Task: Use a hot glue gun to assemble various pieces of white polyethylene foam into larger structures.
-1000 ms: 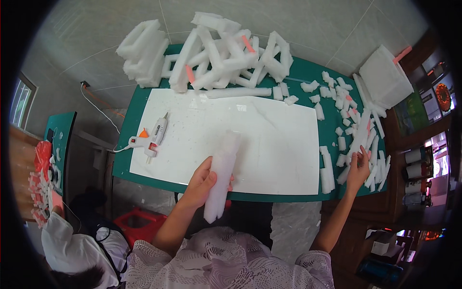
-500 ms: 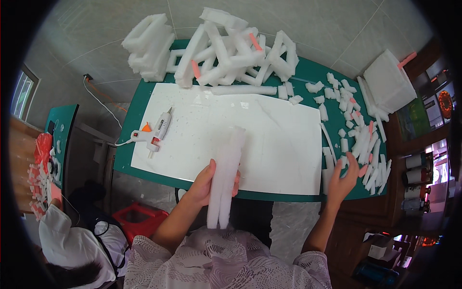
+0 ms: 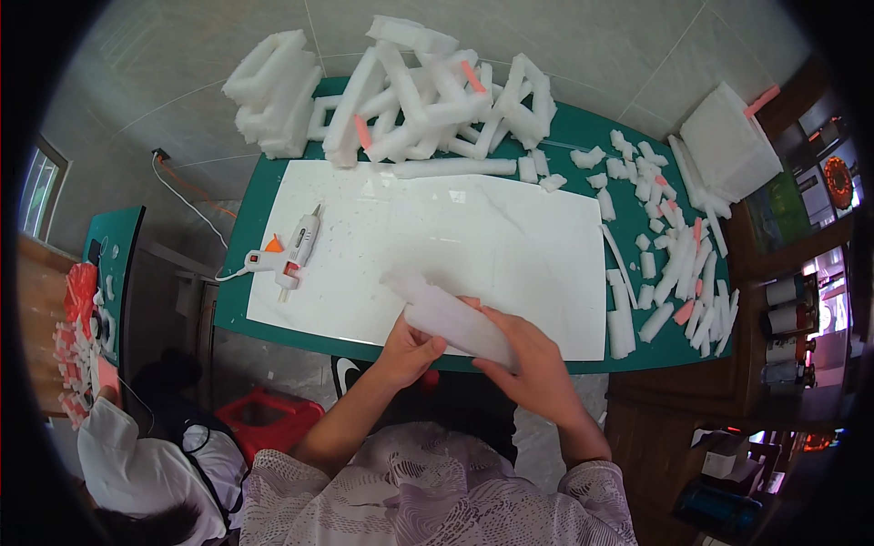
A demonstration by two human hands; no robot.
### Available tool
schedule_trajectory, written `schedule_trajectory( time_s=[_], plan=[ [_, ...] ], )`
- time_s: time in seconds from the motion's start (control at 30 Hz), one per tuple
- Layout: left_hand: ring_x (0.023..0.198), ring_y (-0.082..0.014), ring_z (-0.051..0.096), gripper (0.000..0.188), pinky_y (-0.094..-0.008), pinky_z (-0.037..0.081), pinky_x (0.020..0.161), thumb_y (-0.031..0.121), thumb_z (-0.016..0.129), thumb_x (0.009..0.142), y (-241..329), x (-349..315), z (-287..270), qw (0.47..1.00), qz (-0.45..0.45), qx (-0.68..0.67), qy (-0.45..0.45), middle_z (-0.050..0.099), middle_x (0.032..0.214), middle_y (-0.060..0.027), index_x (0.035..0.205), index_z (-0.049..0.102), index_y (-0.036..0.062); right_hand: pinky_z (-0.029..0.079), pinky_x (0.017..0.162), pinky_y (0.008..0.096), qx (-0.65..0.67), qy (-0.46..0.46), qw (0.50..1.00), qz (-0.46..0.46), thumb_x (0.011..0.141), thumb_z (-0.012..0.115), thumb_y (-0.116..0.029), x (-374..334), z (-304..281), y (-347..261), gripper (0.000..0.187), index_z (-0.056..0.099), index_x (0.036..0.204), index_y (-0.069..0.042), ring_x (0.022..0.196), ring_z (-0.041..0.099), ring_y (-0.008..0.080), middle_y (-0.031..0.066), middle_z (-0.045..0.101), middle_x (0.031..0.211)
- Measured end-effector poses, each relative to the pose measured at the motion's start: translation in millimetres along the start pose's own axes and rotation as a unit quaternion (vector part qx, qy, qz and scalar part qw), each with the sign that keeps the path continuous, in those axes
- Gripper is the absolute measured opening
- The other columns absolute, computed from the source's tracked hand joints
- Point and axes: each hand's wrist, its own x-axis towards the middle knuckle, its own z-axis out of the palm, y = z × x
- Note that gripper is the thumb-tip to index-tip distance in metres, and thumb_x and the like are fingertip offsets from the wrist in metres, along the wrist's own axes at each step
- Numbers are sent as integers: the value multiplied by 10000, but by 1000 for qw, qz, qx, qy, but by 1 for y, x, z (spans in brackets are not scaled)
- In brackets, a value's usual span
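White foam strips [image 3: 460, 323] lie together in a bundle between my two hands, slanting down to the right above the front edge of the white board. My left hand [image 3: 408, 350] is closed round the bundle's left part, its thumb on the near side. My right hand [image 3: 525, 359] grips the right end, with fingers on the far side and thumb below. How many strips the bundle has cannot be made out from this angle. On the board's left lies a white glue gun [image 3: 296, 253] with an orange part, its cord running off to the wall.
The white board [image 3: 528, 237] rests on a green table [image 3: 232, 291]. Foam frames [image 3: 410, 91] are piled at the back; loose white and pink foam pieces [image 3: 674, 246] cover the right side. A red stool [image 3: 269, 419] stands below left, near another person [image 3: 150, 464] at a side table.
My right hand has come from the foam pieces on the right to the bundle. The bundle has turned from upright to slanting, now held in both hands.
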Motion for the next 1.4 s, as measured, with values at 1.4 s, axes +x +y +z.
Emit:
schedule_trajectory(
  time_s=[1.4],
  plan=[
    [1113, -322, 513, 499, -421, 339, 1004, 113, 830, 700, 46, 13, -18, 689, 96, 719, 1, 620, 1170, -122, 1137, 599, 43, 468, 1019, 385, -6, 39, 988, 147, 704, 858, -124, -10, -41, 87, 939, 370, 1506, -105, 1078, 634, 328, 114, 670, 1179]
  ],
)
